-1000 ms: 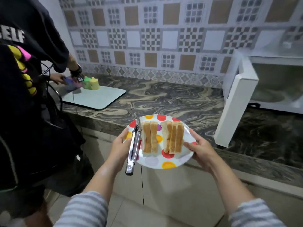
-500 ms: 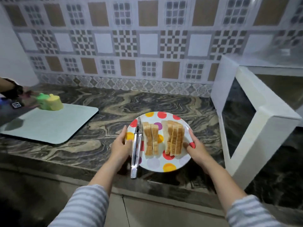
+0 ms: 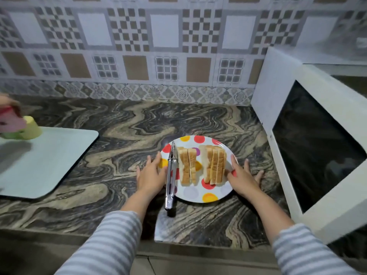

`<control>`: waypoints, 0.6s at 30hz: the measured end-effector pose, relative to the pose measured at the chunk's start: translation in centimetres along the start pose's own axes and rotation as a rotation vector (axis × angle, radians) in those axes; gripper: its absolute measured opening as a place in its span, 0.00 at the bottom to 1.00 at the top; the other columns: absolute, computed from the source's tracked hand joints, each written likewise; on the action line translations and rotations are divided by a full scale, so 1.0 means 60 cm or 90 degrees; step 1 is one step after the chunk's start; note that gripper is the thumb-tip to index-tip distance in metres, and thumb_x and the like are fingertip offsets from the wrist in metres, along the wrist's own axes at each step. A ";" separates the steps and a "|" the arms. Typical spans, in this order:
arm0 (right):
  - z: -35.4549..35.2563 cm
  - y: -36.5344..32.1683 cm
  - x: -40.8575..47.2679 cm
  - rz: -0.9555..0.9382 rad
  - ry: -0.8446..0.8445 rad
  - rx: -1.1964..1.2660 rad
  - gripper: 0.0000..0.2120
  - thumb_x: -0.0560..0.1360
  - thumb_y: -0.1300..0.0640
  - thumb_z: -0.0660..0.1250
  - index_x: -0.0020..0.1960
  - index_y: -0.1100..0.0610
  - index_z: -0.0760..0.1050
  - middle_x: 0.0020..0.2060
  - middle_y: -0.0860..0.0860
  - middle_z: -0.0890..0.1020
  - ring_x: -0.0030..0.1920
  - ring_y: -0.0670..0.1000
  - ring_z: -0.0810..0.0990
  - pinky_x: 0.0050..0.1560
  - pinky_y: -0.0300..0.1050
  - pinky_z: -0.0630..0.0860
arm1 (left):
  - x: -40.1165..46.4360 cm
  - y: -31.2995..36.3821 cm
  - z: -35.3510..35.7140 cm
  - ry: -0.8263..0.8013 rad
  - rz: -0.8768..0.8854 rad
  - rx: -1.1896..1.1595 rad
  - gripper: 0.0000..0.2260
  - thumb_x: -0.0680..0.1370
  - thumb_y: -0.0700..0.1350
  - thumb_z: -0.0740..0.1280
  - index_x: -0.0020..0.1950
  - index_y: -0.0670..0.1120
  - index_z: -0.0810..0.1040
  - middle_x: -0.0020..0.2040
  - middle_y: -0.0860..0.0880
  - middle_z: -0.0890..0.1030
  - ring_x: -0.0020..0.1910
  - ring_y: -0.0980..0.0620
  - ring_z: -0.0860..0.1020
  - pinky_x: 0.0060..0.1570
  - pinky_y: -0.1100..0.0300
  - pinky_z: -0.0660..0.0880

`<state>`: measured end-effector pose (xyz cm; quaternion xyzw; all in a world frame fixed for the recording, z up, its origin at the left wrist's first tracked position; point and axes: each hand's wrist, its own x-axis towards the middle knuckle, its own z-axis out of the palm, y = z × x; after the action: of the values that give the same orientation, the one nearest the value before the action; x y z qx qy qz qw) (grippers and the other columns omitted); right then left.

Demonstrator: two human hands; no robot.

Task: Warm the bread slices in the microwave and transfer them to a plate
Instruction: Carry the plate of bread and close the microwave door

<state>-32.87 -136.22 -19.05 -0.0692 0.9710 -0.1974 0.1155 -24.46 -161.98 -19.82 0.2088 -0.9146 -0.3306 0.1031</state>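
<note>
While the polka-dot plate (image 3: 206, 197) of bread slices (image 3: 213, 167) and tongs (image 3: 171, 179) sits on the marbled bench (image 3: 119, 135), the left hand (image 3: 151, 175) and right hand (image 3: 243, 179) flank its rim, fingers spread and relaxed.

We see a glossy, dot-printed plate (image 3: 208, 197) on a polished, marble-veined stone counter (image 3: 119, 139), shiny steel tongs (image 3: 171, 175) lying across its rim beside soft, porous bread slices (image 3: 213, 167). Nearby: a smooth matt cutting board (image 3: 45, 161), glazed patterned wall tiles (image 3: 166, 46), a white microwave door (image 3: 309, 147) with dark reflective glass, and striped knit sleeves (image 3: 111, 241).
</note>
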 end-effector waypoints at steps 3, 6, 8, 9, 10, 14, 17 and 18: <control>0.003 0.002 0.007 -0.011 0.009 -0.040 0.29 0.81 0.51 0.49 0.78 0.46 0.40 0.78 0.46 0.47 0.76 0.50 0.35 0.69 0.68 0.31 | 0.002 -0.006 0.006 0.002 0.024 0.092 0.24 0.82 0.50 0.57 0.78 0.51 0.57 0.77 0.48 0.62 0.78 0.53 0.50 0.75 0.47 0.43; 0.006 0.001 0.007 -0.014 0.016 -0.070 0.29 0.81 0.51 0.48 0.78 0.46 0.40 0.78 0.45 0.44 0.76 0.49 0.35 0.69 0.68 0.33 | -0.001 -0.005 0.009 0.003 0.039 0.131 0.23 0.83 0.51 0.53 0.78 0.51 0.55 0.77 0.51 0.60 0.78 0.53 0.50 0.75 0.47 0.44; 0.008 0.001 0.006 -0.011 0.011 -0.094 0.28 0.81 0.50 0.47 0.78 0.46 0.40 0.78 0.47 0.41 0.76 0.50 0.35 0.70 0.67 0.34 | -0.003 -0.004 0.009 -0.008 0.042 0.146 0.23 0.83 0.51 0.52 0.79 0.51 0.54 0.78 0.53 0.58 0.78 0.54 0.49 0.75 0.48 0.43; 0.008 0.002 0.006 -0.009 0.010 -0.103 0.28 0.81 0.50 0.47 0.78 0.45 0.40 0.78 0.48 0.41 0.76 0.50 0.35 0.70 0.67 0.34 | -0.003 -0.004 0.008 -0.012 0.044 0.157 0.23 0.83 0.50 0.51 0.79 0.51 0.54 0.78 0.53 0.57 0.78 0.54 0.49 0.75 0.48 0.43; 0.008 0.002 0.006 -0.007 0.008 -0.106 0.28 0.81 0.50 0.47 0.78 0.45 0.40 0.78 0.48 0.40 0.76 0.50 0.35 0.70 0.67 0.34 | -0.004 -0.004 0.008 -0.014 0.045 0.168 0.23 0.83 0.50 0.51 0.79 0.51 0.53 0.78 0.54 0.56 0.78 0.54 0.49 0.75 0.47 0.44; 0.002 -0.001 0.003 -0.004 -0.005 -0.100 0.28 0.81 0.49 0.47 0.78 0.45 0.41 0.78 0.49 0.40 0.77 0.49 0.36 0.71 0.65 0.34 | -0.005 -0.004 0.008 -0.018 0.053 0.184 0.24 0.83 0.50 0.50 0.79 0.51 0.52 0.78 0.54 0.56 0.78 0.54 0.49 0.75 0.47 0.45; -0.002 -0.002 -0.002 -0.003 -0.009 -0.075 0.27 0.82 0.48 0.46 0.78 0.45 0.41 0.78 0.50 0.42 0.77 0.51 0.37 0.72 0.63 0.34 | -0.003 -0.002 0.003 -0.036 0.053 0.184 0.23 0.83 0.50 0.49 0.79 0.50 0.53 0.78 0.54 0.56 0.78 0.53 0.49 0.75 0.47 0.45; -0.004 -0.002 -0.007 0.003 -0.008 -0.054 0.26 0.83 0.47 0.46 0.78 0.45 0.42 0.78 0.51 0.43 0.77 0.52 0.37 0.72 0.62 0.35 | -0.002 -0.003 0.001 -0.047 0.050 0.176 0.23 0.84 0.50 0.49 0.79 0.50 0.53 0.78 0.53 0.55 0.78 0.53 0.49 0.75 0.47 0.44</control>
<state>-32.53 -136.20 -18.72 -0.0732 0.9779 -0.1556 0.1188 -24.33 -161.98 -19.98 0.1725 -0.9620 -0.2049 0.0527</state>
